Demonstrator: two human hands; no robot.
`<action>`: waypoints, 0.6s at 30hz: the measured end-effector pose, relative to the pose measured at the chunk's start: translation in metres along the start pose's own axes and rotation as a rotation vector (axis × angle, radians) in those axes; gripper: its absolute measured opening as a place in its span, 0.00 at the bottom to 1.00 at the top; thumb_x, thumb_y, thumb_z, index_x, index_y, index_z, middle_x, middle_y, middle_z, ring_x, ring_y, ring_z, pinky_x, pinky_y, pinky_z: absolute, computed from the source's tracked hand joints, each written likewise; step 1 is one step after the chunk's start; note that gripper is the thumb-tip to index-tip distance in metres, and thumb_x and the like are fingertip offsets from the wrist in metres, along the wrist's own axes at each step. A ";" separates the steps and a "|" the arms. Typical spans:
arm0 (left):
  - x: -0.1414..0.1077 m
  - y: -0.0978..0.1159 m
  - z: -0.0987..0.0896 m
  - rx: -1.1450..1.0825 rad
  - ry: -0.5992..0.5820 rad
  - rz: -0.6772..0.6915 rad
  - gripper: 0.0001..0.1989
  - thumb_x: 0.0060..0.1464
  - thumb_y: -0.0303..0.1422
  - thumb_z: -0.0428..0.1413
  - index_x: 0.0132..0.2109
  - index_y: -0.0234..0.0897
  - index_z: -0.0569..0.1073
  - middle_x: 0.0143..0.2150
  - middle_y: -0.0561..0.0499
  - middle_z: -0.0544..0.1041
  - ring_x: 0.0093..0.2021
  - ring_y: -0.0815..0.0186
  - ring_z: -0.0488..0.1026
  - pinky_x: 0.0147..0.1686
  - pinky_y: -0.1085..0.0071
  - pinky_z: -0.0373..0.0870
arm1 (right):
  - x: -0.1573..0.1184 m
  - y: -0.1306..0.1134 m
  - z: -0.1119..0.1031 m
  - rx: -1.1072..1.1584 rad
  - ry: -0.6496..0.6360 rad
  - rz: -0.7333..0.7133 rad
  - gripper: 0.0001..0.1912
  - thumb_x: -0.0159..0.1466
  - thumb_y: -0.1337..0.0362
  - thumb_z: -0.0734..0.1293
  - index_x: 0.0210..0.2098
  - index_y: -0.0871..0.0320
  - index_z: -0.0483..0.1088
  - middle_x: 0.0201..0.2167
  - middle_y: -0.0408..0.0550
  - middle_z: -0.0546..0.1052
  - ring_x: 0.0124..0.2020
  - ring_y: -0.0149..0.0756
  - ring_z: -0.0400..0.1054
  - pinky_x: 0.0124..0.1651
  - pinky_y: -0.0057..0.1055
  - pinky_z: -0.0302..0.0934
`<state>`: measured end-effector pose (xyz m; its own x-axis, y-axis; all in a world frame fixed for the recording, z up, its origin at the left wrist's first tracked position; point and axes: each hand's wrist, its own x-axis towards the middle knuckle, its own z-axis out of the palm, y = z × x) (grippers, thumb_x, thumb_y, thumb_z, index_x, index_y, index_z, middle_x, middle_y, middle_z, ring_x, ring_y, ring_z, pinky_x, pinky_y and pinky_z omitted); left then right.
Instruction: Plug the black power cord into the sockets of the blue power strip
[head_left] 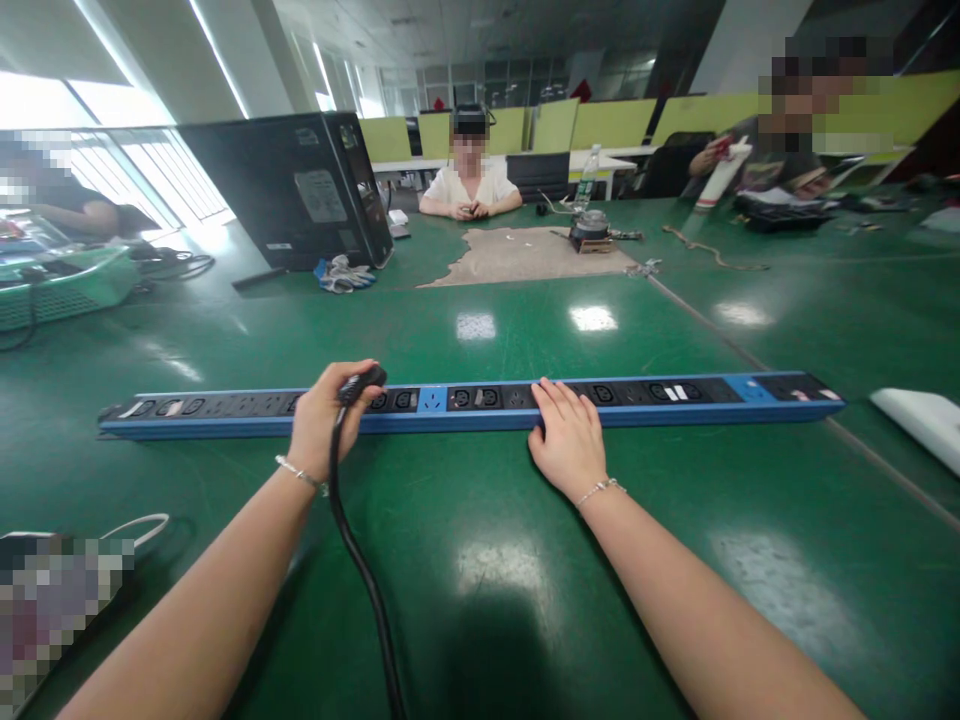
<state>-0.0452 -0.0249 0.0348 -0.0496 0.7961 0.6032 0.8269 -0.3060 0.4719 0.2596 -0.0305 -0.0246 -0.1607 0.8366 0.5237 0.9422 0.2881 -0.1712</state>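
Note:
A long blue and black power strip (495, 424) lies crosswise on the green table, with rows of sockets facing up. My left hand (324, 415) is closed round a black plug (363, 384) over the left half of the strip. From the plug a thick black cable (360, 560) runs down towards me. My right hand (568, 438) rests on the strip right of its middle, fingers lying over the sockets and holding nothing. Whether the plug touches a socket cannot be made out.
Beyond the strip stand a black computer case (289, 195), gloves (343, 274) and a bottle (589, 178). A green basket (67, 290) is at the left, a white object (922, 425) at the right. Several people sit around the table.

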 end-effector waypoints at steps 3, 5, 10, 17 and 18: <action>0.005 0.020 0.019 0.020 -0.170 0.061 0.15 0.52 0.40 0.55 0.47 0.41 0.70 0.41 0.50 0.78 0.39 0.64 0.75 0.39 0.68 0.70 | 0.000 0.000 0.000 0.001 0.001 -0.005 0.28 0.58 0.69 0.58 0.59 0.59 0.59 0.59 0.50 0.64 0.60 0.40 0.53 0.62 0.43 0.43; 0.005 0.025 0.034 0.035 -0.220 0.089 0.15 0.52 0.39 0.54 0.47 0.41 0.70 0.39 0.49 0.78 0.38 0.63 0.75 0.38 0.68 0.70 | 0.000 0.001 0.000 0.006 -0.001 -0.008 0.28 0.58 0.69 0.59 0.59 0.59 0.58 0.59 0.50 0.64 0.60 0.40 0.53 0.62 0.43 0.43; -0.001 0.022 0.053 0.049 -0.224 0.104 0.13 0.53 0.36 0.54 0.46 0.41 0.70 0.39 0.49 0.78 0.38 0.62 0.75 0.38 0.67 0.70 | -0.001 0.000 0.000 0.020 -0.002 0.006 0.28 0.58 0.69 0.59 0.58 0.59 0.59 0.59 0.49 0.64 0.61 0.40 0.53 0.62 0.42 0.42; -0.008 0.026 0.054 0.160 -0.203 0.209 0.14 0.54 0.39 0.52 0.46 0.41 0.72 0.39 0.48 0.78 0.41 0.60 0.74 0.42 0.64 0.68 | -0.001 -0.001 0.000 0.030 -0.007 0.014 0.28 0.58 0.69 0.59 0.58 0.59 0.59 0.59 0.49 0.64 0.61 0.40 0.52 0.62 0.42 0.42; -0.009 0.027 0.055 0.167 -0.201 0.223 0.14 0.54 0.40 0.52 0.46 0.41 0.72 0.40 0.47 0.78 0.41 0.60 0.74 0.42 0.63 0.68 | 0.000 -0.001 0.000 0.032 -0.009 0.014 0.27 0.58 0.69 0.59 0.58 0.59 0.59 0.59 0.49 0.64 0.61 0.40 0.52 0.62 0.42 0.42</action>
<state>0.0080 -0.0116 0.0068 0.2406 0.8109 0.5334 0.8860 -0.4079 0.2205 0.2590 -0.0312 -0.0245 -0.1502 0.8446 0.5138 0.9346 0.2907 -0.2048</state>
